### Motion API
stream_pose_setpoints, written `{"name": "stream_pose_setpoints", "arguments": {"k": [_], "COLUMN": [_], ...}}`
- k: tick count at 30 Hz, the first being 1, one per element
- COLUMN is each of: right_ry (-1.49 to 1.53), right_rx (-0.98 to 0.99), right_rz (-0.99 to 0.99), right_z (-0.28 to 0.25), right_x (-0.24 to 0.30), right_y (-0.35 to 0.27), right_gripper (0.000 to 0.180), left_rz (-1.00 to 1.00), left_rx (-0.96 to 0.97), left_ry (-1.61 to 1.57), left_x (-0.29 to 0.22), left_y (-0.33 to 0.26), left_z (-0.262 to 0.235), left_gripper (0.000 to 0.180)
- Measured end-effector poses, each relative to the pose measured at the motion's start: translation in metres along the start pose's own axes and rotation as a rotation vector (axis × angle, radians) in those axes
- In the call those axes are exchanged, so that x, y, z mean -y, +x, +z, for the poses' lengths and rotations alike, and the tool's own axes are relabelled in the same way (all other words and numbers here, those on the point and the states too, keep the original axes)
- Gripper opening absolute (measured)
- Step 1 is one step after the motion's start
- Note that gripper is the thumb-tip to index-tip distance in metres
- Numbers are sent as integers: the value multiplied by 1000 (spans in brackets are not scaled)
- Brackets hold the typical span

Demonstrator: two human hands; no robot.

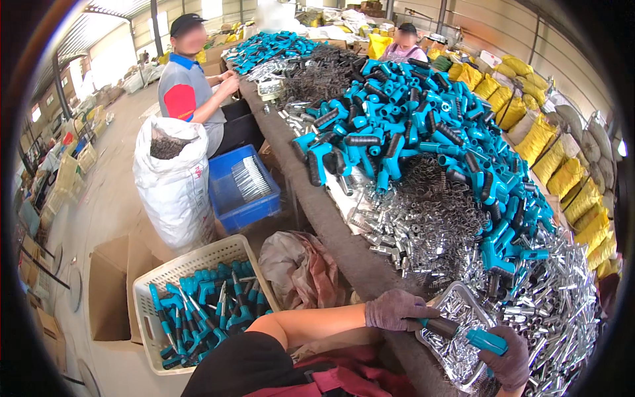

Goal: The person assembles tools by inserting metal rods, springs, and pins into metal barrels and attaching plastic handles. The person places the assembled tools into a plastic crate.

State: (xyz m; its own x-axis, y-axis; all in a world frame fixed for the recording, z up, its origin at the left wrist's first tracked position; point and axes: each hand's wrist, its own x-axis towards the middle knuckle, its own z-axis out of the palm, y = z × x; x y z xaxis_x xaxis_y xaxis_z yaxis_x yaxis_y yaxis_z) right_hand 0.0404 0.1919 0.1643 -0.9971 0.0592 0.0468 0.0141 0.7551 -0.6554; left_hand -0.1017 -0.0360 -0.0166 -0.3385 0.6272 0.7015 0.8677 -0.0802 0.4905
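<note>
At the lower right of the frame, two gloved hands work over a shallow metal tray of small silvery parts (456,306) that sits on the near edge of a long dark felt-covered counter (331,218). The left hand (397,309) has its grip clamped on the black ribbed handle end of a teal plastic spray-gun body (463,333); the right hand (508,360) has its grip closed around the teal end of the same piece, which lies just above the tray.

The tray juts over the counter edge, so in my judgement a push from either hand could tip it and scatter the parts. The large heap of teal and black gun bodies (423,126) in the centre slopes toward the hands and could slide. Loose wire springs (436,198) could snag the gloves.

Counts: one piece in hand, one tray, one white plastic basket of finished teal pieces (192,264) at lower left, one blue crate (241,212), one white sack (173,178), two other people at the upper frame. The heaped bodies, springs and shiny metal tubes (569,304) are too many to count.
</note>
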Motion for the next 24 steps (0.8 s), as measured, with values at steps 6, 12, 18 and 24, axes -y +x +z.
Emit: {"name": "stream_pose_setpoints", "arguments": {"k": [6,12,18,24], "right_ry": [-183,-104,-108,-9], "right_rx": [-102,-151,-114,-43], "right_rz": [-34,-82,-126,-68], "right_z": [-2,-28,-19,-8], "right_x": [4,-3,-12,-19], "right_y": [-21,-14,-14,-8], "right_gripper": [36,46,42,43], "left_rz": [34,-115,-171,-147], "left_rx": [100,71,29,2], "left_ry": [-40,24,-14,-48], "left_x": [-9,-1,4,2], "left_y": [16,4,15,13], "left_z": [0,-9,0,5], "left_gripper": [46,42,41,44]}}
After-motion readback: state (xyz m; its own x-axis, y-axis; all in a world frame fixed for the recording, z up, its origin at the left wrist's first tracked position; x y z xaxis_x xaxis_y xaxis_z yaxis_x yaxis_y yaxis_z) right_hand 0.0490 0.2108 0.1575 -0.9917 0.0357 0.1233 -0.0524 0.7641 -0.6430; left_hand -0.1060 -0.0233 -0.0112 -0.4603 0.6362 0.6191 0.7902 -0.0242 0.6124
